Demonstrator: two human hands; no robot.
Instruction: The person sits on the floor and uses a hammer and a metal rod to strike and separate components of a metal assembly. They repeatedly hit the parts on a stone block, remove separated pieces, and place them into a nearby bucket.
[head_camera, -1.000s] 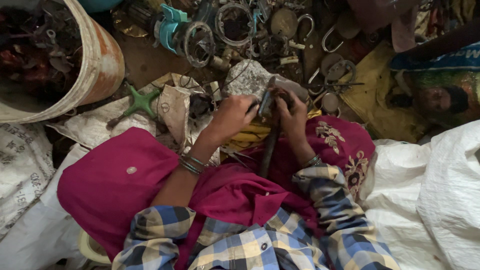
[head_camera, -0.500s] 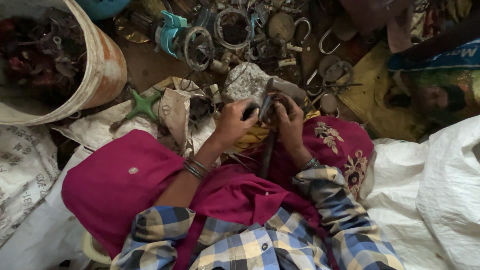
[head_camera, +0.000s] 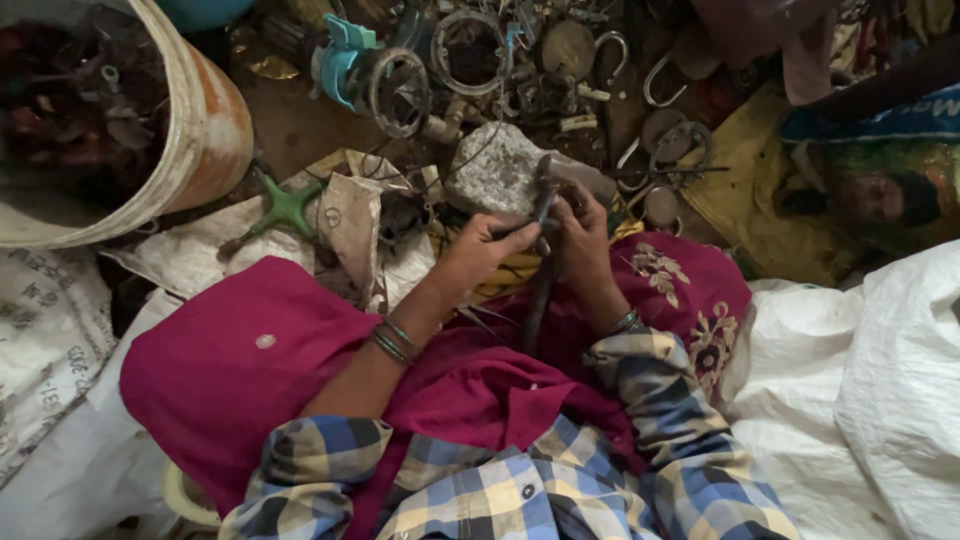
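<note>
Both my hands have crept up toward the grey stone (head_camera: 497, 172); left hand (head_camera: 478, 252) and right hand (head_camera: 580, 235) clamped on the dark metal rod (head_camera: 537, 285); work ongoing.

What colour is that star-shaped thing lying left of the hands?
Green: the star-shaped piece lies on the sacking, clearest in the head view.

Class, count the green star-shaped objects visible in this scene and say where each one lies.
1. The green star-shaped piece lies on the ground beside the rusty white bucket, left of the left hand. Others may be buried in the scrap.
</note>
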